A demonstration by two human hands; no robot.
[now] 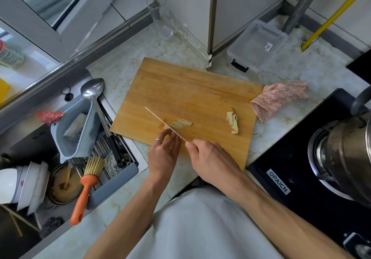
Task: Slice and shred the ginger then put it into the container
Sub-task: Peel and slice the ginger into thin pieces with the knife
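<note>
My right hand (208, 158) grips the knife (163, 122); my left hand (164, 148) pins the ginger (179, 123) slices with curled fingertips at the board's (180, 90) near edge. They look thin, light, damp (likely slippery), so I hold them low and close. The container (258, 44) waits beyond.

cutting board (186, 90) wood, matt, scored | counter (124, 61) pale marbled stone, smooth | container (258, 44) clear plastic | knife (160, 120) shiny metal | ladle (92, 92) polished steel | cloth (279, 98) pink-white knit, rough | hob (301, 158) glossy black glass
</note>
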